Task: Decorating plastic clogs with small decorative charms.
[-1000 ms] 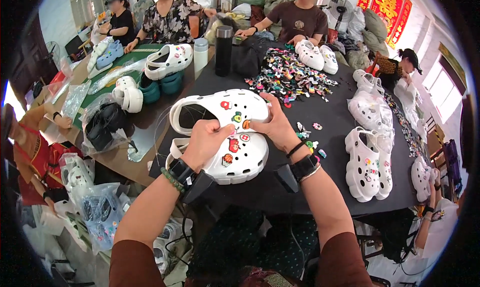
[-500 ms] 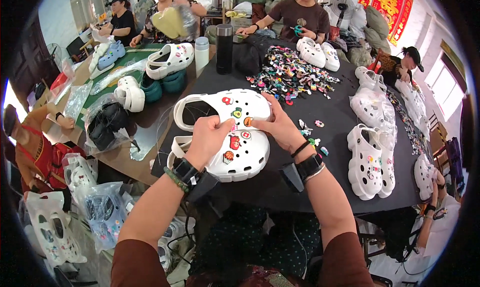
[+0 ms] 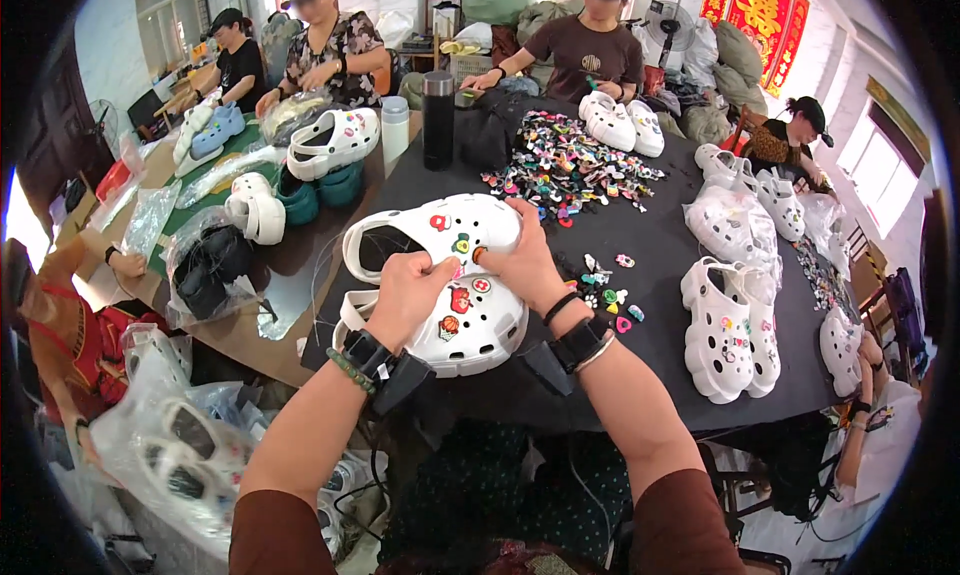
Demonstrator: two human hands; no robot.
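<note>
From seven o'clock the left hand (image 3: 408, 293) pinched the upper white clog (image 3: 468, 215), while from four o'clock the right hand (image 3: 522, 259) gripped its toe.

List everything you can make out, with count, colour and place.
Table: one, black, centre
Held clogs: two, white, front centre
Charm pile: many, mixed, far centre
Loose charms: several, mixed, mid-table
Other clogs: many, mostly white, both sides
Teal shoes: two, teal, left
Bottles: two, black and white, far centre
Bags: several, clear, both sides
Fan: at least one, grey, back right
Sacks: several, green, back
Banner: one, red, back right
Co-workers: at least six, mixed clothing, around
Left hand: one, black-strapped, on held clogs
Right hand: one, black-strapped, on held clogs
</note>
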